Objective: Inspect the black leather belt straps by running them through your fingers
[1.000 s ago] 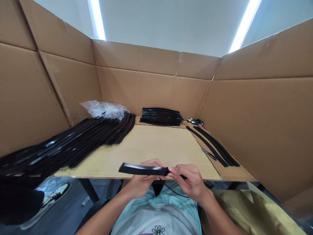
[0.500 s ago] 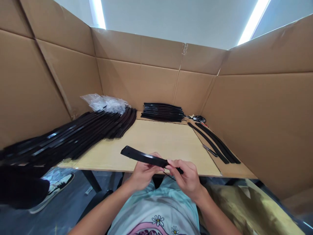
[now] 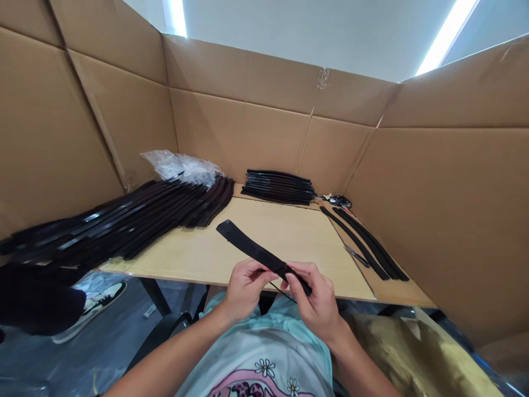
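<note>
Strip (image 3: 250, 247) in both hands, slanted, above near edge of table (image 3: 185, 259). Pinched near lower end by right hand (image 3: 313, 289), closed on just beside by left hand (image 3: 243, 289). Cord (image 3: 278, 288) hanging below. Likely step: working cord at strip; next need: steady right pinch.

The single view looks from head height, forward and down, with the shirt (image 3: 252, 344) nearest at the lower edge. The bench (image 3: 190, 253) lies close ahead, the cardboard wall (image 3: 248, 127) farther off; floor (image 3: 103, 344) shows at lower left.
</note>
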{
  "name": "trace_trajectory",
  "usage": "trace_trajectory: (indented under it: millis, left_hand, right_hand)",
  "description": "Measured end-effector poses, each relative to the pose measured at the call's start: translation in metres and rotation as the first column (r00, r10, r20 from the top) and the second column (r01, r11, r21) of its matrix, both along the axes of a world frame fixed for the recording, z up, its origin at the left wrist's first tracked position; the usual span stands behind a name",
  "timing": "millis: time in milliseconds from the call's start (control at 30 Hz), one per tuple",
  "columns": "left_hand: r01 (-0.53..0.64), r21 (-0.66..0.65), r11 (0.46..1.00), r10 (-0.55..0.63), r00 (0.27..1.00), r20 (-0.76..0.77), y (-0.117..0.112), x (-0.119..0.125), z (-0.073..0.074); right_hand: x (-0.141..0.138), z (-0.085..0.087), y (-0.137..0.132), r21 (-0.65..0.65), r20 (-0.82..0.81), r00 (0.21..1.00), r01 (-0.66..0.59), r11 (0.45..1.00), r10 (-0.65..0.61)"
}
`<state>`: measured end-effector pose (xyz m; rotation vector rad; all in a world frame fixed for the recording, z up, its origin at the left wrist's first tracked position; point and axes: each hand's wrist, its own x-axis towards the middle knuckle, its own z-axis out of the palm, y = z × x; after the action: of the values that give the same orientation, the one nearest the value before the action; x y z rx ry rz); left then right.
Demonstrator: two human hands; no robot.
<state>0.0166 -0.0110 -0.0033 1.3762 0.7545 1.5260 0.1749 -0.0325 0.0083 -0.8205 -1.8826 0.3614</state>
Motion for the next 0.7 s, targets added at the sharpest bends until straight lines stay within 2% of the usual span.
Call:
trace_trajectory:
  millis: [100,200,367,533,700]
  left_hand:
    - [-0.039,-0.044,0.998,0.039,0.999,0.016,-0.003,0.003,0.002]
    - [-0.048,-0.096,0.994,0.048,0.999,0.002,-0.005,0.006,0.002]
    - [-0.055,-0.120,0.991,0.056,0.998,0.006,-0.004,0.010,0.001]
    - [-0.074,-0.180,0.981,0.074,0.997,-0.006,-0.004,0.011,0.002]
    - [-0.025,-0.227,0.974,0.047,0.995,0.092,-0.006,0.012,-0.001]
  right_hand:
    - [-0.002,0.001,0.001,-0.068,-0.012,0.998,0.066,0.996,-0.067]
    - [-0.003,0.001,0.004,-0.071,0.003,0.990,0.140,0.988,-0.140]
    - [-0.004,-0.003,0.010,0.018,0.085,0.976,0.200,0.980,-0.201]
    - [-0.004,-0.008,0.015,0.092,0.128,0.969,0.202,0.975,-0.212]
    - [-0.003,-0.007,0.016,0.129,0.137,0.968,0.193,0.973,-0.211]
